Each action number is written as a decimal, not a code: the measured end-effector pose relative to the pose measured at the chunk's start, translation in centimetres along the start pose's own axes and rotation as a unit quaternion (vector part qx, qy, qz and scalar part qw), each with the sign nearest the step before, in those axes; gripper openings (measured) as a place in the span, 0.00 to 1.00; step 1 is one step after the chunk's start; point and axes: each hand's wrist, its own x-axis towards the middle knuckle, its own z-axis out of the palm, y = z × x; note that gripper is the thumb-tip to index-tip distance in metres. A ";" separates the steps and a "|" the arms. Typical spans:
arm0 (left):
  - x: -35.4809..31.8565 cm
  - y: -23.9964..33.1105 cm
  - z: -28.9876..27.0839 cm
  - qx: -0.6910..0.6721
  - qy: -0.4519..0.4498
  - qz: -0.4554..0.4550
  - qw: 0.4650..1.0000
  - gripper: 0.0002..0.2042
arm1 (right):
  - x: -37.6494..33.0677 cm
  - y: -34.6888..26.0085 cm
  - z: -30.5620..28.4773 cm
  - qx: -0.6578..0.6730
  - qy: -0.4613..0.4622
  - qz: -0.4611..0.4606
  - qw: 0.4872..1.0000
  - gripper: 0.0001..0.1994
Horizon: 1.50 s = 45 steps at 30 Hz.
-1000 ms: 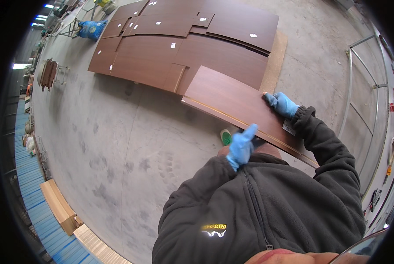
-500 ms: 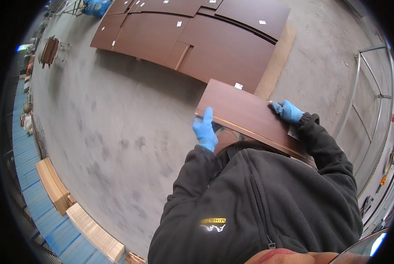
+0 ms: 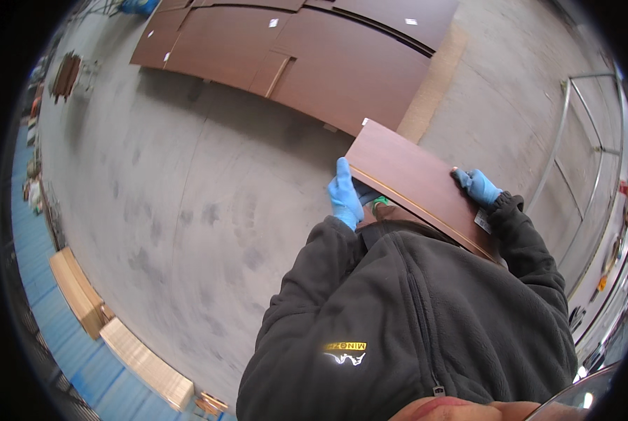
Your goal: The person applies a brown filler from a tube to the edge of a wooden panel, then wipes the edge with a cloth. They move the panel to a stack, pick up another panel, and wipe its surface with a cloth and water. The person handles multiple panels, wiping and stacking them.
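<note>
I hold a dark brown wood panel (image 3: 415, 182) flat against my chest, tilted down to the right. My left hand (image 3: 344, 194), in a blue glove, grips its near left edge. My right hand (image 3: 476, 186), also gloved in blue, holds its far right edge. A small green object (image 3: 379, 204) shows just under the panel by my left hand. My dark fleece jacket hides the panel's lower end.
Several more brown panels (image 3: 300, 56) lie flat on the grey concrete floor ahead, over a pale board (image 3: 433, 84). Light wooden blocks (image 3: 82, 295) sit at lower left beside blue flooring. A metal rail frame (image 3: 573, 140) stands to the right.
The panel was lifted off the stack and drawn close to my chest. My left hand moved from the middle of its near edge to the left corner. I have stepped back from the pile.
</note>
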 end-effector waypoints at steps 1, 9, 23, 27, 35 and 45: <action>-0.1 0.2 0.2 0.000 -0.009 -0.006 1.000 0.38 | -0.1 -0.1 0.0 0.004 0.000 0.006 1.000 0.35; 2.2 1.6 3.8 0.048 -0.028 -0.016 0.998 0.39 | -1.7 0.4 -1.3 0.056 0.023 0.044 0.997 0.36; 9.2 -5.3 26.9 0.155 -0.064 0.208 0.964 0.19 | 2.0 15.3 -16.4 0.197 0.108 -0.019 0.974 0.34; 8.8 -11.4 38.3 0.157 -0.043 0.229 0.960 0.20 | 3.8 23.3 -25.7 0.235 0.076 -0.001 0.969 0.34; 8.3 -17.8 54.1 0.242 -0.027 0.268 0.932 0.20 | 4.4 33.2 -39.2 0.239 0.061 0.013 0.969 0.35; 17.5 -15.6 67.4 0.204 0.021 0.285 0.936 0.20 | 17.4 33.9 -54.3 0.208 0.048 -0.028 0.977 0.36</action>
